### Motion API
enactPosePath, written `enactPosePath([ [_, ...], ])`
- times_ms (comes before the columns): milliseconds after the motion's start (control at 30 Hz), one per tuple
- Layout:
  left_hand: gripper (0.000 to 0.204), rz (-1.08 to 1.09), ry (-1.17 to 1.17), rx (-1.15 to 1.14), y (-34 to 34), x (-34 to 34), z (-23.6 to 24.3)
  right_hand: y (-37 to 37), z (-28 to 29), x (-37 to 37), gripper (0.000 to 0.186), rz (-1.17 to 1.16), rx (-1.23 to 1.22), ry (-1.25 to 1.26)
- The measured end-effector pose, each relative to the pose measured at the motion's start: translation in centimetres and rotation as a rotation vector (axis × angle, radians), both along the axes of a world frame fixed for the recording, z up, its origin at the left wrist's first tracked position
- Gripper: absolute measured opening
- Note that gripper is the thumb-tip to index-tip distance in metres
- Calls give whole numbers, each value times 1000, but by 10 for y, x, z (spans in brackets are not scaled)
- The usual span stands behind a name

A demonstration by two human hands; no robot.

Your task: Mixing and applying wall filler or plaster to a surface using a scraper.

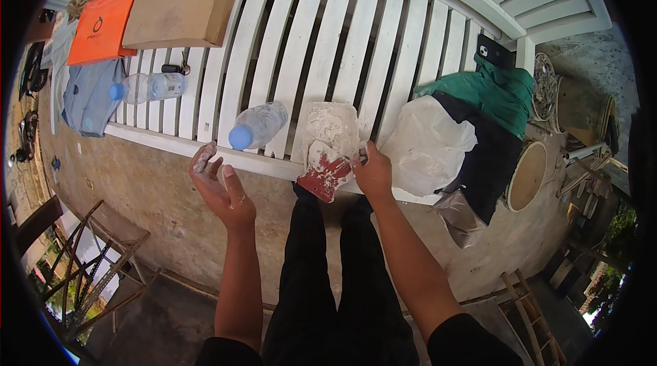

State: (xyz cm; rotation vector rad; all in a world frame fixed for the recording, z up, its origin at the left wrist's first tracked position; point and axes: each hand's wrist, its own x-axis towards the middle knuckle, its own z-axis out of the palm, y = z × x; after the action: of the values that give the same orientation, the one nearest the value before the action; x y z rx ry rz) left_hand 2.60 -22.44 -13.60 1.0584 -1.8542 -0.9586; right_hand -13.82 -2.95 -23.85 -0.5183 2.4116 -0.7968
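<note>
Along the front edge of the white slatted bench (157, 141): one translucent rectangular tub (354, 120), coated inside with white paste (327, 123). At its near end, one red scraper (316, 180), smeared with the same white, lower edge angled toward the person. At the tub's right side, right hand (375, 171), thumb and fingers closed on the rim; any added pinch on the scraper: cannot tell. Left of the tub and apart from it, left hand (224, 191), raised, loosely curled with thumb and fingers parted, whitened at the fingertips, holding nothing. Nearest to it, a clear bottle (267, 122) with blue cap, lying on its side. Farther left, a second bottle (156, 85), also lying; behind it, keys (179, 68), a cardboard box (179, 7) and an orange box (100, 27). Right of the tub: a white plastic bag (428, 147), dark cloth (487, 161), green cloth (503, 85) and a phone (494, 51).
</note>
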Motion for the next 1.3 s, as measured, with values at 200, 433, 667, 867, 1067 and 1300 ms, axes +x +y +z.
enactPosePath([
  [200, 27, 85, -70, 551, 50, 46, -38, -1, 53, -2, 21, -55, -57, -91],
  [433, 66, -71, 554, 1584, 81, -6, 8, 16, 163, -12, 20, 122, -151, -163],
  [667, 77, -201, 763, 1449, 114, -36, 113, 39, 308, -23, 23, 237, -190, -38],
  [867, 76, -266, 1041, 1282, 125, -49, 209, 67, 475, 0, 60, 575, -236, 424],
  [1067, 74, -375, 1105, 1304, 139, -63, 321, 83, 547, 34, 39, 889, -294, 730],
  [1300, 75, -578, 1128, 1481, 165, -53, 400, 94, 612, 12, 24, 546, -572, 840],
])
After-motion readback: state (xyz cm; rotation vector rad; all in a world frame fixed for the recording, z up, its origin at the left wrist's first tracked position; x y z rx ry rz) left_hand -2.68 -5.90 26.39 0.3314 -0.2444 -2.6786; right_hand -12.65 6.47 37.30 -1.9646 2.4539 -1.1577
